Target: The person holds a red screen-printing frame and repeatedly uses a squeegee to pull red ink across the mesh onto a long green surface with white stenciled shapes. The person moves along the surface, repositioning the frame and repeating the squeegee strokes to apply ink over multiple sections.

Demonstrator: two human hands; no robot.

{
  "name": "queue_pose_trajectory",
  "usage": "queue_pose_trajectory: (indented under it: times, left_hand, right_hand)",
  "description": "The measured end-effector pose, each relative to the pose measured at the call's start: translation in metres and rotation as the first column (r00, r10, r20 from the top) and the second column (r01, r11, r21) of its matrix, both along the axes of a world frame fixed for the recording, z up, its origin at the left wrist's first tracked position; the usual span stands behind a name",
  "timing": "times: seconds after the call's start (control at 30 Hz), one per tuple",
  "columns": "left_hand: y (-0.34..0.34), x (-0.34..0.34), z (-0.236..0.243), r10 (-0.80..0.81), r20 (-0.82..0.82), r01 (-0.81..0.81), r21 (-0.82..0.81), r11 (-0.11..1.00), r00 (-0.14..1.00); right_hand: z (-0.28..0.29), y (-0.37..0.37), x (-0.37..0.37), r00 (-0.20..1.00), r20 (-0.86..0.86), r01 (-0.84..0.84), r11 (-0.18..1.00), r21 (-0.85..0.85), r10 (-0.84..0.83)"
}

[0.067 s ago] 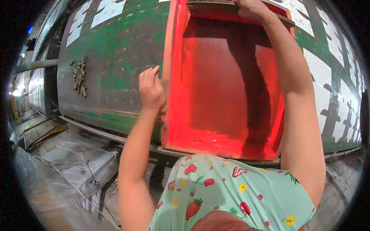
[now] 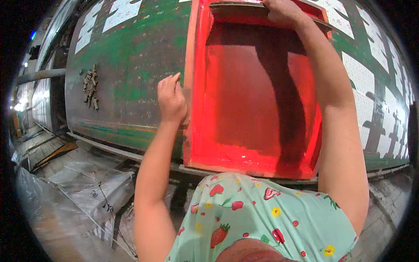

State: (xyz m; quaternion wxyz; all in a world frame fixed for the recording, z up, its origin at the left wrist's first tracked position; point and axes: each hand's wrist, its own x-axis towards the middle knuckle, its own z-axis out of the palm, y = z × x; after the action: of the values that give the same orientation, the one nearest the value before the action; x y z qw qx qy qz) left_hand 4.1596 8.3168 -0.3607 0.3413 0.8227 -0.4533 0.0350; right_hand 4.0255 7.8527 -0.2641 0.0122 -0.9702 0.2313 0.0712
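Note:
A screen-printing frame with wet red ink along its inner edges lies in front of me. At its far end my right hand is closed on a long, thin squeegee, which spans the frame from side to side. Part of the squeegee is hidden behind that hand and forearm. My left hand is at the frame's left side, its fingers curled and the thumb side pointing up. Whatever those fingers hold, if anything, is hidden. Through the red mesh a darker area shows, crossed by my arm's shadow.
The frame rests on a long green-stained table. Several small greyish rolled pieces are piled on its left part. White printed sheets lie to the right, others at the far left. Plastic-wrapped bundles stand on the floor at lower left.
The view has shifted very slightly, and the frame's near edge sits a little higher in it. Both hands and the squeegee keep nearly the same places.

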Motion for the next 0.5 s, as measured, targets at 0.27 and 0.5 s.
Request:
queue_pose_trajectory:
  times: [0.27, 0.5]
  left_hand:
    - [-0.009, 0.013, -0.011, -0.039, 0.101, 0.049, -0.095, 0.994, 0.994]
    - [-0.016, 0.021, -0.024, -0.052, 0.27, 0.133, -0.292, 0.947, 0.961]
  right_hand:
    - [-0.007, 0.131, -0.082, 0.997, 0.068, -0.043, 0.999, 0.003, 0.043]
    - [-0.001, 0.28, -0.163, 0.998, 0.054, -0.039, 0.996, 0.079, 0.035]
